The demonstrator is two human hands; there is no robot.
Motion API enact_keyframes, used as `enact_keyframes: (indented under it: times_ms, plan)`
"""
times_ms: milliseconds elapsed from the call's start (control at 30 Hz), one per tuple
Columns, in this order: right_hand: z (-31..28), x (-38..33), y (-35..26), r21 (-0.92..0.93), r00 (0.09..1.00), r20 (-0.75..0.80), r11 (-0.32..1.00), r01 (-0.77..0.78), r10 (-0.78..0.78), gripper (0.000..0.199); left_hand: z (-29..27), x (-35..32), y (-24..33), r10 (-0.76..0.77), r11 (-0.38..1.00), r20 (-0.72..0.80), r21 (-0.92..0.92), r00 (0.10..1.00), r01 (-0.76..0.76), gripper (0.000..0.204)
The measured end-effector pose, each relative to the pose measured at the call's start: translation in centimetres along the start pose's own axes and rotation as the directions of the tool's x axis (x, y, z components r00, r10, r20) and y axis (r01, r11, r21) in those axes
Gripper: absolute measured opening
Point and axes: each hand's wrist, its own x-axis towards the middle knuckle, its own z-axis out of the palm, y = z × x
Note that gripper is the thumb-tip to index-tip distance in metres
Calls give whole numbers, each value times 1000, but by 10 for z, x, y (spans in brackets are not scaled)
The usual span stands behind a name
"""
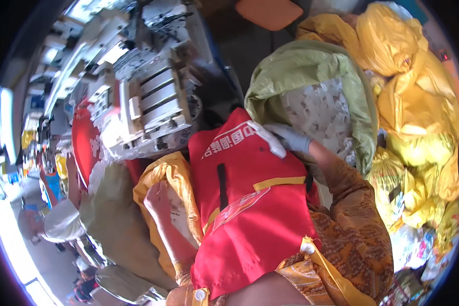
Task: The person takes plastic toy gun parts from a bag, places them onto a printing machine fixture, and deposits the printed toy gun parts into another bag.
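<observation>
My right hand [289, 136], in a pale glove, is at the near-left rim of a green woven sack [275, 66] full of small white pieces [321, 107]. Its fingers close at a long white piece [271, 142] lying against my red apron [250, 204]; that piece's exact kind is unclear. Bare, my left hand [158, 200] hovers over the mouth of an orange-yellow bag [191, 183], its fingers curled inward. Whatever those fingers hold, if anything, is hidden. Pale contents [177, 206] show inside this bag.
A pale machine [158, 97] with slotted plates stands ahead on the left. Yellow bags [418, 102] are piled along the right side. Another full, olive-coloured sack [120, 219] leans beside the orange-yellow bag. Further left, another person's white-clad arm [64, 219] shows. An orange stool seat [270, 13] is at the far edge.
</observation>
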Motion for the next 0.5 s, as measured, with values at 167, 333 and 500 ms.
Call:
enact_keyframes:
  times_ms: [167,333,500]
  plan:
    - [11,4,40,-219,968,251,973,77,-20,80,1,-2,10,-91,996,-10,-26,996,91,15]
    - [-27,-3,-8,-184,915,400,983,27,50,84,-4,-1,16,79,996,-80,36,994,-76,13]
    - [-17,-28,-14,-153,916,299,961,-230,267,74,-6,5,18,50,998,-104,37,993,-46,13]
